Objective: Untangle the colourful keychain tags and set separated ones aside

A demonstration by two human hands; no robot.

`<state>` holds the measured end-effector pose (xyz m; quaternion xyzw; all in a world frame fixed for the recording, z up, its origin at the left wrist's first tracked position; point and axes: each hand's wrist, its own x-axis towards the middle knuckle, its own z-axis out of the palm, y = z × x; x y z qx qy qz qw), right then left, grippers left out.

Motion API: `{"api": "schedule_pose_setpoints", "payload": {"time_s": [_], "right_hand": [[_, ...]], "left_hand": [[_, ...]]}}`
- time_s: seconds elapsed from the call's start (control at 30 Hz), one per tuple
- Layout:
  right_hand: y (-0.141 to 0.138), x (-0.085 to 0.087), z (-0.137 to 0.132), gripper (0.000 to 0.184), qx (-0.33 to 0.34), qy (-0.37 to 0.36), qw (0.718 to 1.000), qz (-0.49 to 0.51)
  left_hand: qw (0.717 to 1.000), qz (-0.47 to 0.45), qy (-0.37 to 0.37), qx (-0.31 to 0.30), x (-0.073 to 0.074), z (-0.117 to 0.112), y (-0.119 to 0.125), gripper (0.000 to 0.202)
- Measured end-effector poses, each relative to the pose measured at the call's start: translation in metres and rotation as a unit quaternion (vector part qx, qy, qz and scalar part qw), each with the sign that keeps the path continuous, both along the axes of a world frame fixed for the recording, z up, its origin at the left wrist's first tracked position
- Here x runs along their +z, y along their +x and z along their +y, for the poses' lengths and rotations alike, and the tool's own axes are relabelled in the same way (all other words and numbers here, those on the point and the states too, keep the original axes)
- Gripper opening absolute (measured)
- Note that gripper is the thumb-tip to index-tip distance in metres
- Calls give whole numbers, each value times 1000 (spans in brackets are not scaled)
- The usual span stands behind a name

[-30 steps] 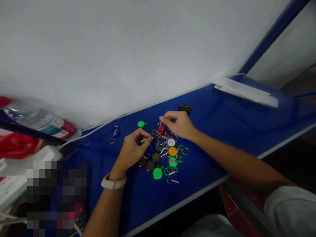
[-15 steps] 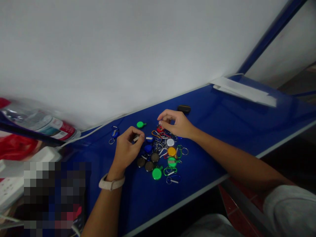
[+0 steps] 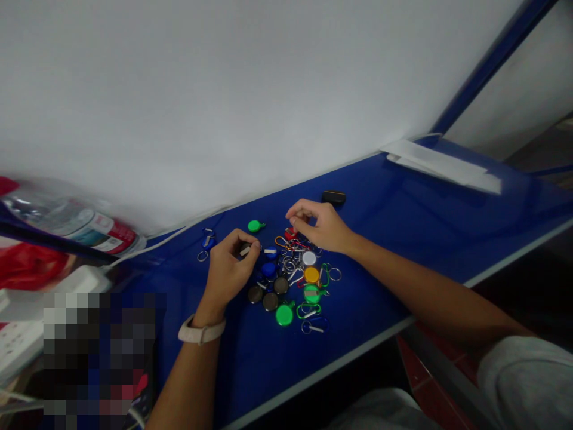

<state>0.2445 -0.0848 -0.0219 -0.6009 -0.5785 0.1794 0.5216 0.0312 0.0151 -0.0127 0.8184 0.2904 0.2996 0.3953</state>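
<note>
Thumb and fingers of my left hand (image 3: 226, 266) are closed on a dark badge reel (image 3: 245, 249) with a pale metal clip, left of the pile. My right hand (image 3: 321, 224) hovers over the far side of the pile, its fingers curled and thumb close to the index finger; anything pinched there is too small to make out. Just below its fingertips lies a red badge reel (image 3: 290, 234). The pile also has blue reels (image 3: 268, 270), dark reels (image 3: 270, 301), a white reel (image 3: 308, 258), a yellow reel (image 3: 311, 275), green reels (image 3: 284, 315), carabiners and key rings (image 3: 335, 275).
A green reel (image 3: 254, 226) and a blue reel (image 3: 208, 242) lie apart on the blue table (image 3: 380, 239). Behind my right hand sits a small black case (image 3: 333, 197). White papers (image 3: 443, 166) lie far right. A bottle (image 3: 80, 224) and power strip (image 3: 27, 334) are left.
My left hand has shifted slightly and turned the dark reel a little. My right hand has barely moved, and more of the red reel shows beneath it.
</note>
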Motion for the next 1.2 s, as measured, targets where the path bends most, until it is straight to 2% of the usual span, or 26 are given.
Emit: {"api": "schedule_pose_setpoints", "payload": {"time_s": [0.7,1.2], "right_hand": [[-1,1,-1,12,0,1,1000,-10],[-3,-1,0,15,8,-6,1000,-10]], "left_hand": [[1000,-6,-22,10,0,-1,1,14],[999,-14,-36,-7,-3,-1,1,19]]}}
